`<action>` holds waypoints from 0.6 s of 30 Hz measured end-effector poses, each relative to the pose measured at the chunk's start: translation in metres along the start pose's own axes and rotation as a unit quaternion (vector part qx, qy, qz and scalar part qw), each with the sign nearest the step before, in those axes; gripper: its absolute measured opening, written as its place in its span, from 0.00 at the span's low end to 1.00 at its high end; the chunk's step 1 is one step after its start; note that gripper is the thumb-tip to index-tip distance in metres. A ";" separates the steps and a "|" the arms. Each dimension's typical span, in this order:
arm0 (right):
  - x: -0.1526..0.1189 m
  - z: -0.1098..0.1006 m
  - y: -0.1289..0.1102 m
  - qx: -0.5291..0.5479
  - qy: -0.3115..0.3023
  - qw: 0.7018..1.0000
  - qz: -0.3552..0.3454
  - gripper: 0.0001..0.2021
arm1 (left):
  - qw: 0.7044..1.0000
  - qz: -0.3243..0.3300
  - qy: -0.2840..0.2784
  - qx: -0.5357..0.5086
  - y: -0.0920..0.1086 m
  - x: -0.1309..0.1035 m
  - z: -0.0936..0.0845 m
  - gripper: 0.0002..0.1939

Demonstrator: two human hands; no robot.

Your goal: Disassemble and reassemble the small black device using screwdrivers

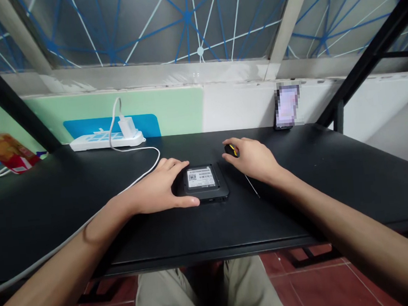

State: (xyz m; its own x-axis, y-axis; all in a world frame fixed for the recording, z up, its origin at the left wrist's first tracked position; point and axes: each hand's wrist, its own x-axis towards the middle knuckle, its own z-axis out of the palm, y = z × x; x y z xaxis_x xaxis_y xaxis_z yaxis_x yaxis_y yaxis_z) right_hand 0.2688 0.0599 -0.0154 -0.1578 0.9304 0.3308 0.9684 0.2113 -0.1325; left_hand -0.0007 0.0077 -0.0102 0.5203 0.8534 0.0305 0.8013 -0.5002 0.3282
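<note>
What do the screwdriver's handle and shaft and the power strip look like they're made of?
The screwdriver handle seems to be plastic, perhaps rubbery: black with a yellow stripe. The shaft looks like metal, being thin, straight and silvery. The power strip is probably hard plastic, with a smooth white, slightly shiny casing.

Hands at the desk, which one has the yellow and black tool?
The right hand, its fingers around the tool's handle. The left hand is instead at the black device with the white label.
</note>
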 end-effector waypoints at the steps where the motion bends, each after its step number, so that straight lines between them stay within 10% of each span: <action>1: 0.000 0.002 0.000 -0.021 -0.014 1.000 -0.003 0.22 | 1.000 0.001 0.000 0.001 0.000 0.000 0.000 0.52; 18: 0.000 -0.003 -0.003 -0.032 0.002 0.999 0.015 0.26 | 1.000 0.002 0.002 0.001 -0.001 0.000 0.001 0.53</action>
State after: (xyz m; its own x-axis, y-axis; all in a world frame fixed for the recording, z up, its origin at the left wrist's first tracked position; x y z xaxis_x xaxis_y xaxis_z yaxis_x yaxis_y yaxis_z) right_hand 0.2665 0.0581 -0.0120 -0.1277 0.9351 0.3305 0.9831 0.1635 -0.0827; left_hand -0.0014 0.0082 -0.0117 0.5217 0.8524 0.0349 0.8004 -0.5033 0.3257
